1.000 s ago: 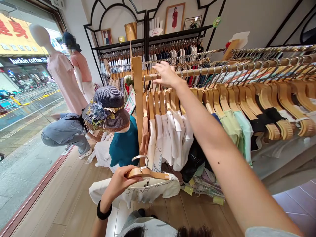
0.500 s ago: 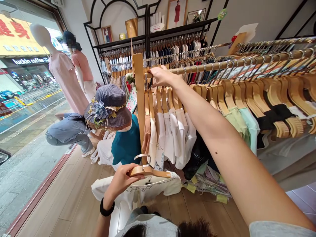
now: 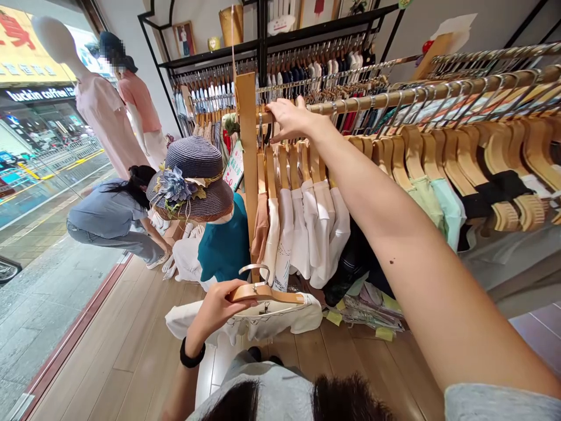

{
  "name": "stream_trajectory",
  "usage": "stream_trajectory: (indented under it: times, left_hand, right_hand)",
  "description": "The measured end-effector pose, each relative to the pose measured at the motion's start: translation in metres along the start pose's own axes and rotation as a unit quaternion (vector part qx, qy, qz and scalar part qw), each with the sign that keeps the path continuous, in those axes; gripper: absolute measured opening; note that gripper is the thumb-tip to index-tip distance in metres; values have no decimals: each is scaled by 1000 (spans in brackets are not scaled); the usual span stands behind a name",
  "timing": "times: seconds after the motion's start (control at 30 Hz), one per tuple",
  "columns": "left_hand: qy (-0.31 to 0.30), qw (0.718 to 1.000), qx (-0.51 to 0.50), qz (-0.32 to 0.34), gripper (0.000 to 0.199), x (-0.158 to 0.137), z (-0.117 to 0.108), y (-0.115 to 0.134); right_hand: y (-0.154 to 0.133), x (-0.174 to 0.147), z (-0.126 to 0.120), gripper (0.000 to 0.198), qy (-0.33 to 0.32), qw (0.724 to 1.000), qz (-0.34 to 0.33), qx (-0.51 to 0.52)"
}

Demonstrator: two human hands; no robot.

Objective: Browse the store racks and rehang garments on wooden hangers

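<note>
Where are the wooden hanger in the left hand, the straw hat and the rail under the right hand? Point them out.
wooden hanger (image 3: pixel 272 294): head view, on its wooden bar.
straw hat (image 3: pixel 195 166): head view, on the crown.
rail (image 3: pixel 394 98): head view, on bare rod between hooks.

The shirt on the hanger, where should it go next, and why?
Probably up onto the rail. The left hand holds the hanger with the shirt low, while the right hand rests among the hooks at the rail's end.
</note>
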State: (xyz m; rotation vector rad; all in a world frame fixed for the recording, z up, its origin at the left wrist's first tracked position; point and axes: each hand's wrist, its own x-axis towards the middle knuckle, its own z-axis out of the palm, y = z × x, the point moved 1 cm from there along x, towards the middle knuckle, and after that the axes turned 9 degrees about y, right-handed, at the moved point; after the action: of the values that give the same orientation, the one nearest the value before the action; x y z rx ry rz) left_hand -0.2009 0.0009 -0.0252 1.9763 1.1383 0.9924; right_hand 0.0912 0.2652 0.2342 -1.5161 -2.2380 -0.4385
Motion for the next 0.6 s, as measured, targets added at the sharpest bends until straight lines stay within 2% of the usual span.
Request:
stream_trajectory:
  times: [0.07, 0.13, 0.3, 0.37, 0.53, 0.6]
  left_hand:
    - [0, 1000, 1, 1, 21, 0, -1, 0]
    - [-2, 1000, 0, 2, 20, 0, -1, 0]
    - [-8, 1000, -5, 0, 19, 0, -3, 2]
    - [-8, 1000, -6, -1, 19, 1, -4, 2]
    - [-4, 1000, -9, -1, 20, 2, -1, 2]
    - [-1, 1000, -12, 0, 20, 1, 0, 2]
  right_hand:
    - [5, -3, -3, 112, -4, 1000, 13, 4]
    - [13, -5, -5, 112, 0, 1000, 25, -1]
    - [25, -8, -3, 69, 28, 999, 18, -17]
    - [25, -9, -1, 62, 39, 999, 11, -19]
    - [21, -5, 3, 63, 39, 999, -1, -11]
    - [22, -4, 2, 74, 27, 1000, 4, -5]
